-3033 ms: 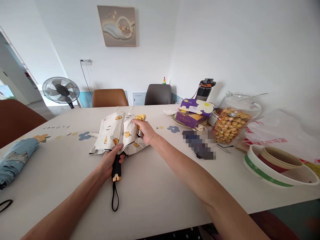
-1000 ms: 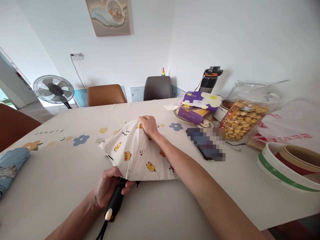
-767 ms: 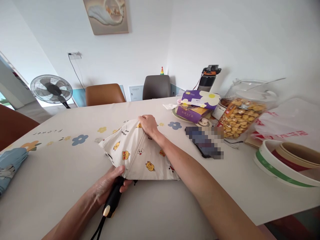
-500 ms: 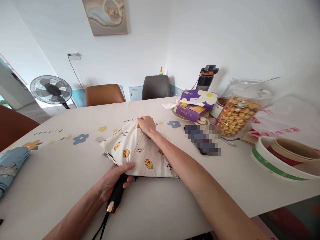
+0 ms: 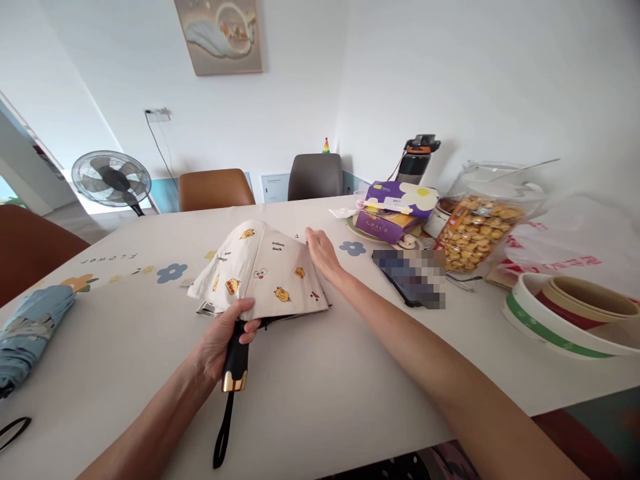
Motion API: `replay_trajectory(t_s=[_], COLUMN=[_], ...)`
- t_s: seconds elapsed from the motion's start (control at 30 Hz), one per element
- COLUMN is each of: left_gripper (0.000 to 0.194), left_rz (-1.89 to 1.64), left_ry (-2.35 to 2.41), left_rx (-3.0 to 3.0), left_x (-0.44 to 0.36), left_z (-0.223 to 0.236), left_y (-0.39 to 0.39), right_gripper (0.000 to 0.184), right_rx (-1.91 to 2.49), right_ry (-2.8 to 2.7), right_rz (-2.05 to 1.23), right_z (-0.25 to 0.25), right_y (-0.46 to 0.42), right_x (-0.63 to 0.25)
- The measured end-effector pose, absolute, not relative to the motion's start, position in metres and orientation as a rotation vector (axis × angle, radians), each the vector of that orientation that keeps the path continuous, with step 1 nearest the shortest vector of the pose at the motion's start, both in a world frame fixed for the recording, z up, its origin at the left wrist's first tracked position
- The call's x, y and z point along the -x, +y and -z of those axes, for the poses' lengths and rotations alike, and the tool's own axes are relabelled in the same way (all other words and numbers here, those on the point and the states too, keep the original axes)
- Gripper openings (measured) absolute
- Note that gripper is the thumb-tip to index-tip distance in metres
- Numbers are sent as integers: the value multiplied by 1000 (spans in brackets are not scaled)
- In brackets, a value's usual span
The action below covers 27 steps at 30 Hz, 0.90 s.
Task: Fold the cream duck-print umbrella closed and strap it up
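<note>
A cream folding umbrella printed with small yellow ducks lies on the white table, its canopy loosely spread. My left hand is wrapped round its black handle, whose gold end cap and black wrist strap point toward me. My right hand rests at the canopy's far right edge with its fingers stretched out along the cloth.
A folded blue umbrella lies at the table's left edge. To the right are a blurred dark object, a purple box, a jar of biscuits, stacked bowls and a plastic bag. Chairs and a fan stand behind.
The canopy has been turned and spread, showing a different panel. My right hand let go of the pinched top and slid to the right edge. My left hand stayed on the handle.
</note>
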<state>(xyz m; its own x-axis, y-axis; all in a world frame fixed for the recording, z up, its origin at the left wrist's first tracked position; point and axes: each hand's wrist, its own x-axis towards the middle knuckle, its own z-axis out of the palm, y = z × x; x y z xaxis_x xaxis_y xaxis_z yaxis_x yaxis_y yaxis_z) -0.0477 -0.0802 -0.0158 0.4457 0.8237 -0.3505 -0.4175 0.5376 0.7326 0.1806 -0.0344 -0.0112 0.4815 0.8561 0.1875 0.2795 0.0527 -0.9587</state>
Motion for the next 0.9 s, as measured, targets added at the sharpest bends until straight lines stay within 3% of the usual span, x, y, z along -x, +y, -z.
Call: replay_trajectory(t_s=[0.27, 0.43, 0.63, 0.9], left_gripper=[29, 28, 28, 29], left_rz=[-855, -892, -911, -918], left_ry=[779, 735, 670, 639], left_rx=[-504, -481, -430, -454], left_x=[50, 52, 55, 56], left_z=[13, 8, 6, 7], left_y=[-76, -75, -72, -72], right_gripper=[36, 33, 43, 42], right_rx=[1526, 1544, 1530, 1790], right_ry=[-999, -1019, -1187, -1366], right_rz=[-604, -578, -717, -794], right_z=[50, 49, 51, 44], right_y=[-59, -60, -66, -67], right_x=[-179, -180, -174, -165])
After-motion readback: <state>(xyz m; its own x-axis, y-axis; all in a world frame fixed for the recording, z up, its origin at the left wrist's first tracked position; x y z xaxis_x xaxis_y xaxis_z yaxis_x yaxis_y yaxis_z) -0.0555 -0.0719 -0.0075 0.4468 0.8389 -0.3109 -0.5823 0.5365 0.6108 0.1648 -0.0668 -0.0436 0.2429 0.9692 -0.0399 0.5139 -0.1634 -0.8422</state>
